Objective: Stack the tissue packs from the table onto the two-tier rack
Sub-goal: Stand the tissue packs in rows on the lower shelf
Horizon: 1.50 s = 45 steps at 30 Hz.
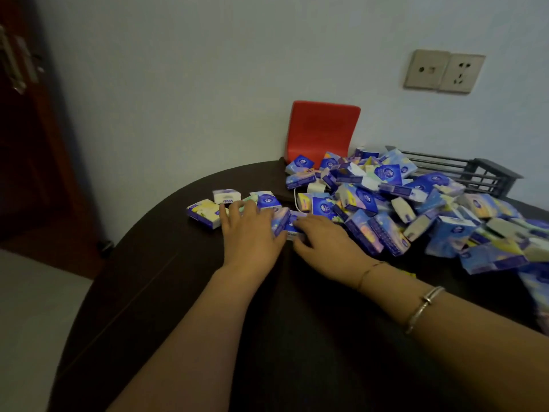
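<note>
Tissue packs [386, 203] cover the right half of the dark rounded tabletop [267, 337], and from where things lie the job looks barely begun: I can't see a single pack set neatly on the rack.

Nearest, both forearms reach out over a wide bare stretch of tabletop, with bracelets [421, 307] on the right wrist. The left hand [249, 233] lies palm down with fingers spread over the small loose cluster of packs, its fingertips touching them. The right hand [323, 236] sits just beside it, fingers curled round a white-edged pack [292, 226] at the near edge of the pile. My guess is the two hands are gathering a few packs together to carry.

A little farther left, a handful of stray packs [208, 214] lie apart from the heap, close to the curved table edge, where a careless sweep could push them to the floor. To the right the main heap is loose and tumbled, spilling toward the near right edge and out of view.

Behind the heap, against the wall, the grey wire rack [475, 173] shows only its top rails; packs crowd its front, so its tiers are hidden. Left of it stands a red chair back [322, 129], and a white cable [297, 200] threads under the packs. Open room lies to the near left; the approach to the rack is blocked by the pile.
</note>
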Motion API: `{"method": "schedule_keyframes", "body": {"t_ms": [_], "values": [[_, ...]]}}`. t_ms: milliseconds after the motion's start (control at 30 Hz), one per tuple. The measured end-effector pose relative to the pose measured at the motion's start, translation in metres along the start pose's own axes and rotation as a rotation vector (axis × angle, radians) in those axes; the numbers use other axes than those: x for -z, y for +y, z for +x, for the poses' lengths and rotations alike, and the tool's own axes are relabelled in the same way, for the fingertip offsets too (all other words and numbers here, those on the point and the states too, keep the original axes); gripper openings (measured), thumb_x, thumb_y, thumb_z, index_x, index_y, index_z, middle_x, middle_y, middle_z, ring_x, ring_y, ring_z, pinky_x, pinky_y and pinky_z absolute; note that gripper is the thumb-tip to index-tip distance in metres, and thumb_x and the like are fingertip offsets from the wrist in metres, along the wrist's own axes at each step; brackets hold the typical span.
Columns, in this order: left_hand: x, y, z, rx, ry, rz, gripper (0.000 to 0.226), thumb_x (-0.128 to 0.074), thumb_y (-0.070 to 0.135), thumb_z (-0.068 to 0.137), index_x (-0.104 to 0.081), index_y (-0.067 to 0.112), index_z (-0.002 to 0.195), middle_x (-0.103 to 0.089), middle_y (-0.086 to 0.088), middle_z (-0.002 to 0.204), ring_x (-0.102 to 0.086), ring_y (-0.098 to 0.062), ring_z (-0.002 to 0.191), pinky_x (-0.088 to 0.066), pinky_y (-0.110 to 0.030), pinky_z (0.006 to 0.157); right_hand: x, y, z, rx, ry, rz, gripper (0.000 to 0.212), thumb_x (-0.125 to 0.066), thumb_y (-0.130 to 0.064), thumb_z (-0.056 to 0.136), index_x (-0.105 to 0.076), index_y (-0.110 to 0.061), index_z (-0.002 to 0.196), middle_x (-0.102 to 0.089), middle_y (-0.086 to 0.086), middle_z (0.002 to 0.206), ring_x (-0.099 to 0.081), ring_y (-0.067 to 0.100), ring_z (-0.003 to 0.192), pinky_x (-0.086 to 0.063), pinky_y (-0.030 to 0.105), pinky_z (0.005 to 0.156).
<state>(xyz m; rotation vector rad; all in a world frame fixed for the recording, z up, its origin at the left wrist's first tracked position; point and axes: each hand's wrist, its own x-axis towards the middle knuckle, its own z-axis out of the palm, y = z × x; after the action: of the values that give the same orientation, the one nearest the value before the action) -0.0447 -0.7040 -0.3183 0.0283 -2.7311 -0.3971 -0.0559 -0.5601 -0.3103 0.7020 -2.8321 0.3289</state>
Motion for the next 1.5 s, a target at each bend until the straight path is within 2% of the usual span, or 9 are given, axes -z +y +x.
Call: {"method": "schedule_keyframes", "body": {"t_ms": [300, 500, 633, 733, 933, 1133, 1267, 1400, 1500], "values": [[0.011, 0.003, -0.008, 0.113, -0.181, -0.374, 0.033, -0.068, 0.04, 0.078, -0.048, 0.025, 0.098, -0.055, 0.0, 0.104, -0.052, -0.02, 0.1, -0.047, -0.039, 0.086, 0.017, -0.006, -0.022, -0.001, -0.084, 0.025, 0.028, -0.06, -0.036, 0.087, -0.045, -0.019, 0.103, -0.056, 0.002, 0.107, -0.054, 0.015, 0.091, -0.044, 0.027, 0.076], [0.016, 0.005, -0.008, 0.098, -0.291, -0.599, 0.051, -0.071, 0.022, 0.08, -0.034, 0.023, 0.115, -0.043, 0.002, 0.109, -0.049, -0.015, 0.099, -0.043, -0.031, 0.079, 0.03, -0.001, -0.038, -0.015, -0.142, 0.02, 0.034, -0.057, -0.035, 0.091, -0.041, -0.02, 0.117, -0.058, 0.004, 0.118, -0.057, 0.019, 0.099, -0.047, 0.033, 0.082], [0.016, 0.013, -0.01, 0.024, -0.168, -0.854, 0.083, -0.074, 0.003, 0.073, -0.022, 0.027, 0.131, -0.034, 0.002, 0.122, -0.045, -0.013, 0.113, -0.042, -0.028, 0.092, 0.033, 0.012, -0.046, -0.104, -0.086, 0.155, 0.037, -0.051, -0.038, 0.094, -0.043, -0.02, 0.126, -0.059, 0.006, 0.122, -0.057, 0.019, 0.108, -0.047, 0.039, 0.094], [0.011, 0.023, -0.015, -0.075, -0.133, -0.909, 0.096, -0.079, 0.008, 0.061, -0.02, 0.034, 0.133, -0.035, 0.003, 0.124, -0.042, -0.017, 0.122, -0.041, -0.036, 0.103, 0.036, 0.021, -0.047, -0.239, 0.005, 0.381, 0.03, -0.053, -0.038, 0.093, -0.052, -0.018, 0.116, -0.064, 0.005, 0.111, -0.061, 0.018, 0.101, -0.049, 0.04, 0.093], [0.0, 0.034, -0.021, -0.156, -0.114, -0.908, 0.098, -0.086, 0.026, 0.062, -0.023, 0.043, 0.135, -0.04, 0.002, 0.133, -0.029, -0.014, 0.128, -0.036, -0.032, 0.104, 0.058, 0.011, -0.055, -0.286, -0.061, 0.951, 0.035, -0.046, -0.028, 0.098, -0.062, 0.001, 0.107, -0.068, 0.013, 0.099, -0.065, 0.012, 0.078, -0.053, 0.015, 0.07], [-0.005, 0.033, -0.025, -0.244, -0.061, -0.875, 0.076, -0.082, 0.029, 0.069, -0.036, 0.047, 0.126, -0.046, 0.009, 0.125, -0.04, -0.008, 0.123, -0.039, -0.029, 0.102, 0.061, 0.022, -0.06, -0.312, 0.045, 0.774, 0.032, -0.038, -0.032, 0.1, -0.068, -0.02, 0.095, -0.068, -0.001, 0.099, -0.061, 0.01, 0.092, -0.042, 0.019, 0.072], [-0.01, 0.029, -0.025, -0.244, -0.117, -0.866, 0.079, -0.079, 0.027, 0.074, -0.029, 0.048, 0.132, -0.048, 0.009, 0.132, -0.048, -0.004, 0.118, -0.041, -0.026, 0.098, 0.049, 0.07, -0.067, -0.348, 0.296, 0.293, 0.02, -0.054, -0.024, 0.092, -0.058, -0.02, 0.111, -0.057, 0.004, 0.114, -0.053, 0.023, 0.107, -0.044, 0.037, 0.088], [-0.01, 0.028, -0.024, -0.213, -0.126, -0.871, 0.075, -0.077, 0.023, 0.077, -0.03, 0.047, 0.132, -0.044, 0.007, 0.135, -0.051, -0.004, 0.115, -0.043, -0.023, 0.092, 0.041, 0.097, -0.073, -0.464, 0.101, 0.072, 0.06, -0.058, -0.04, 0.088, -0.031, -0.032, 0.142, -0.044, 0.01, 0.138, -0.037, 0.037, 0.122, -0.035, 0.048, 0.101], [-0.011, 0.028, -0.026, -0.212, -0.119, -0.841, 0.072, -0.076, 0.024, 0.078, -0.033, 0.045, 0.131, -0.042, 0.006, 0.137, -0.049, -0.007, 0.119, -0.045, -0.028, 0.096, 0.039, 0.097, -0.071, -0.452, 0.021, 0.052, 0.07, -0.058, -0.041, 0.089, -0.019, -0.037, 0.147, -0.039, 0.008, 0.145, -0.03, 0.037, 0.128, -0.032, 0.048, 0.105]]}}
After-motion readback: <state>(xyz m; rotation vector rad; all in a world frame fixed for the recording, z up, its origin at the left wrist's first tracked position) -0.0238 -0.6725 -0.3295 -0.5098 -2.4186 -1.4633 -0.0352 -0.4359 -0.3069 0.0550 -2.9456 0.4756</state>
